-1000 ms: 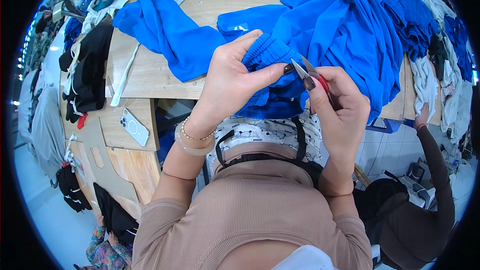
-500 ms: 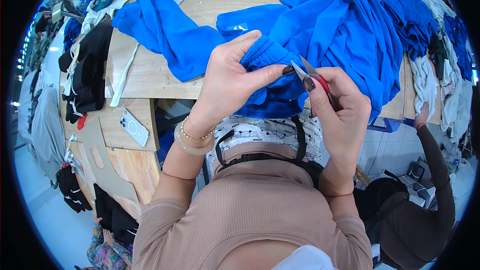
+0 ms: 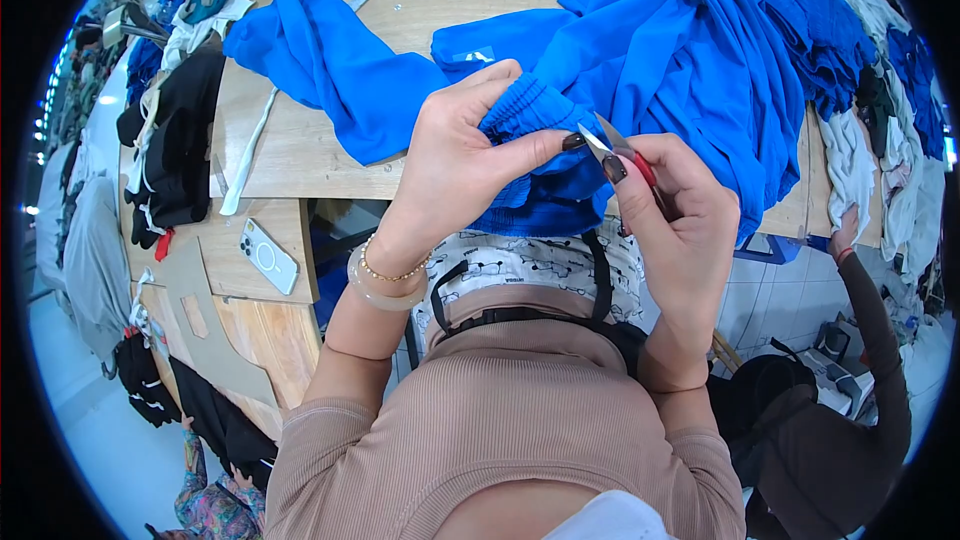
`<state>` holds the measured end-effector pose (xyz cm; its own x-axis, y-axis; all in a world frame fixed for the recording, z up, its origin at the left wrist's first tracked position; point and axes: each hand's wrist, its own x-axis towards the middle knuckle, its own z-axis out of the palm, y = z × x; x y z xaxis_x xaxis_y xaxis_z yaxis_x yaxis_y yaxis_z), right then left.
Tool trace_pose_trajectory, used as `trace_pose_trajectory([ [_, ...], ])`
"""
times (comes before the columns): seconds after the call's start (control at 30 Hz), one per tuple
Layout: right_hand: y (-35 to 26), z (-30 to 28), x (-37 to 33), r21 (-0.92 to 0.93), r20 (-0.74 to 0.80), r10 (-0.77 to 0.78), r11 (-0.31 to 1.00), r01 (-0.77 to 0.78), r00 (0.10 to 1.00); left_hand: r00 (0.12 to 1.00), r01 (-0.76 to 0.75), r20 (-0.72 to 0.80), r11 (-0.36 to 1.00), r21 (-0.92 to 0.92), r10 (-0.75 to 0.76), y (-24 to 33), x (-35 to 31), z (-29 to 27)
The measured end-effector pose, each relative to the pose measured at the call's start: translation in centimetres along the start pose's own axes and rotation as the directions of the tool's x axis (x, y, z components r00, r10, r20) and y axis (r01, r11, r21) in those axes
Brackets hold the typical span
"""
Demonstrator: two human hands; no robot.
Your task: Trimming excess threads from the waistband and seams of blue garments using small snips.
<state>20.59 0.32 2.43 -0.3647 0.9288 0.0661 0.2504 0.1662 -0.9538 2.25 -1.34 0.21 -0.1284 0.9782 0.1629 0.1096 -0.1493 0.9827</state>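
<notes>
Trimming the blue garment's gathered edge

Your left hand (image 3: 455, 155) is pinching the blue garment (image 3: 545, 155) at the wooden table (image 3: 300, 155)'s near edge; your right hand (image 3: 680, 215) is gripping thread snips (image 3: 610, 140) against it. Try keeping the fabric taut, blades clear of your thumb.

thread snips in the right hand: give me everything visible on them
The snips are small, with short pointed silvery blades and a red handle that looks plastic. Most of the handle is hidden inside the right hand. The tips point up and left, at the gathered edge of the blue garment, which the left hand pinches. Whether the blades are open or closed cannot be told.
</notes>
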Motion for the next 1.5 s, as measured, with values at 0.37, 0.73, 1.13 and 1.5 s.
trace_pose_trajectory([
  [0.37, 0.8, 0.6, 0.0, 0.037, -0.076, -0.156, 0.987, 0.159, 0.985, 0.997, 0.074, 0.021, 0.983, -0.171, -0.072, 0.5, 0.0, 0.1],
  [0.73, 1.4, 1.0, 0.0, -0.042, -0.146, -0.253, 0.967, 0.250, 0.956, 0.996, 0.087, 0.033, 0.970, -0.227, -0.081, 0.7, 0.0, 0.1],
  [1.13, 0.9, 0.8, -0.1, -0.023, -0.118, -0.180, 0.984, 0.179, 0.977, 0.998, 0.046, -0.033, 0.998, -0.039, -0.047, -0.2, -0.1, 0.0],
  [1.5, 0.6, 0.9, -0.1, -0.004, -0.122, -0.156, 0.988, 0.157, 0.980, 0.999, 0.042, -0.031, 0.998, -0.038, -0.043, -0.3, -0.2, -0.1],
])
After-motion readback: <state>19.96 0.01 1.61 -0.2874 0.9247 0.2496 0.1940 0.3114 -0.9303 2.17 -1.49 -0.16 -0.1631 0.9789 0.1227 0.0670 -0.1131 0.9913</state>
